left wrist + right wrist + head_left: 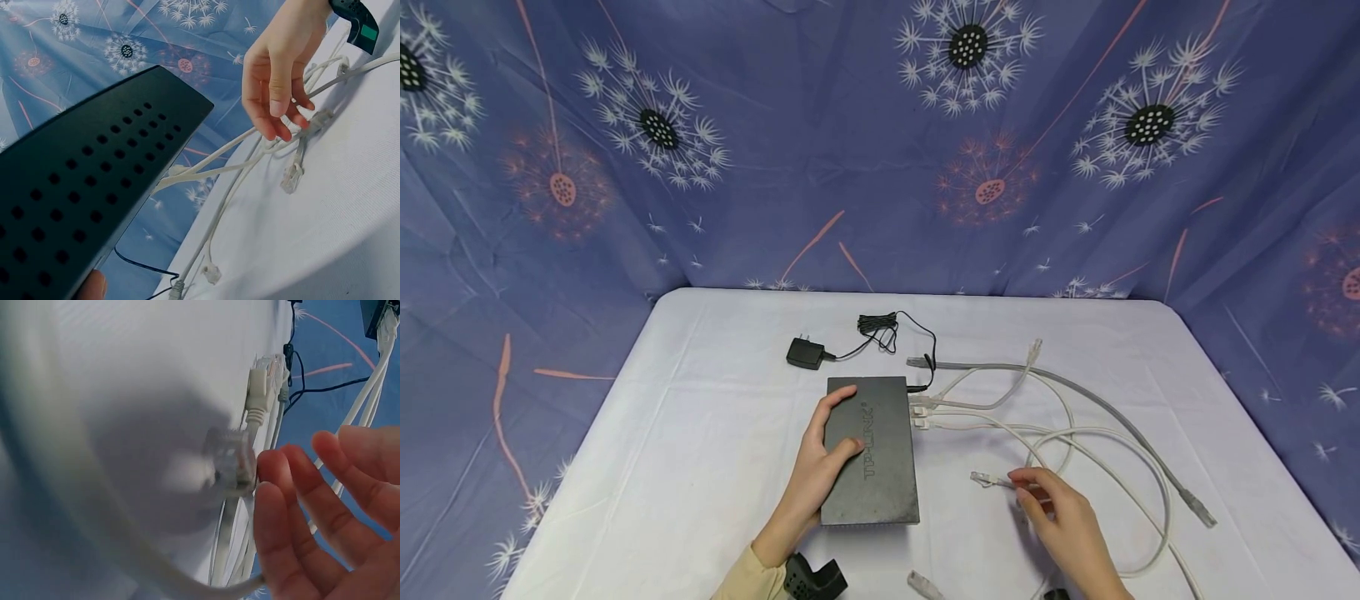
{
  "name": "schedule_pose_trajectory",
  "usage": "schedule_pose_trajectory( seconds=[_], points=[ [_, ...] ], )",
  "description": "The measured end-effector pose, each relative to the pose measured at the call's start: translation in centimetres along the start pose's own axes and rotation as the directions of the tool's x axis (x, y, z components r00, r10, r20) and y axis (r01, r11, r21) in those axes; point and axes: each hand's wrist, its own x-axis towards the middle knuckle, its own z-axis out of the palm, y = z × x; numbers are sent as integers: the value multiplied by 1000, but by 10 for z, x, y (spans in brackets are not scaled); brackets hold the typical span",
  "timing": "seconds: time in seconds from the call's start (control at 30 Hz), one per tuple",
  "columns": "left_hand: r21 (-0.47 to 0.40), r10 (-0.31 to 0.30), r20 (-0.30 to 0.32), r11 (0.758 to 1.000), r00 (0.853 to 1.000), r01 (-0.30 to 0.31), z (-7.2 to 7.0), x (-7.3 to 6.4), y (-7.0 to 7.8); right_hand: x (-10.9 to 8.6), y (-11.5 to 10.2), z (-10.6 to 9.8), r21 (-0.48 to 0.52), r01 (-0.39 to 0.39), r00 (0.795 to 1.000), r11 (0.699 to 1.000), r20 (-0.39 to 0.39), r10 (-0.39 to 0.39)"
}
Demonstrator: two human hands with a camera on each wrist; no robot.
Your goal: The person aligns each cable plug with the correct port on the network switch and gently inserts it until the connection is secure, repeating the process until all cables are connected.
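Note:
My left hand grips the left side of a black TP-LINK network switch, with thumb and a finger over its top. In the left wrist view, the vented side of the switch shows, along with one fingertip at the bottom. Several pale network cables and a thin black power lead run from its right side. My right hand hovers to the right, its fingers loosely bent and spread apart. Right at its fingertips is the clear plug of a loose cable, blurred as a clear connector in the right wrist view.
A black power adapter with bundled cord lies behind the switch. A grey cable arcs across the right side, over and beside looped white cables. Another plug lies near the front edge of the white-covered table.

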Motion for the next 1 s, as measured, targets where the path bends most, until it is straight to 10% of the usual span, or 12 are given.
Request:
schedule_pose_trajectory(
  seconds=[0.7,1.0],
  points=[
    [12,-23,2,1000,1000,23,-1,-1,-3,-3,5,-3,-145,-27,996,989,75,39],
    [22,-7,-4,1000,1000,7,-1,0,-4,1,-3,1,-47,20,999,999,46,-18]
  ],
)
